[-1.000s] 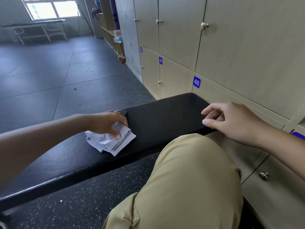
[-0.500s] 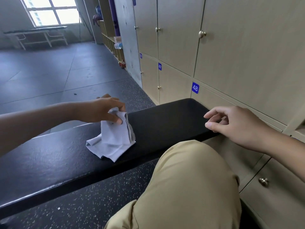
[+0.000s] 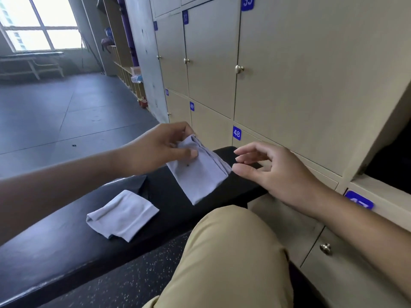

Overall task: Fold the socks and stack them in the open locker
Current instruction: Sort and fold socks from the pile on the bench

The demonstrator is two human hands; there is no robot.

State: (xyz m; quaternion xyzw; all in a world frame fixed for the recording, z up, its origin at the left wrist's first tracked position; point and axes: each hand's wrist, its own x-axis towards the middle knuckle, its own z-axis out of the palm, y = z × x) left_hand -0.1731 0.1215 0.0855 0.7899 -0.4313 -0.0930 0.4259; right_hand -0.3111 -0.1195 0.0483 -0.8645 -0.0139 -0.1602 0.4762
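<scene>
1. My left hand (image 3: 160, 147) pinches the top edge of a pale folded sock (image 3: 201, 172) between thumb and fingers; the sock hangs clear above the black bench (image 3: 66, 247).
2. My right hand (image 3: 273, 170) hovers just right of the hanging sock, fingers loosely spread, grasping nothing.
3. Below and left of the grip, a second folded sock (image 3: 123, 215) lies flat on the bench.
4. Far right of the grip, the open locker (image 3: 391, 161) shows a dark interior.
5. Below the grip sits my knee (image 3: 231, 258) in tan trousers.
</scene>
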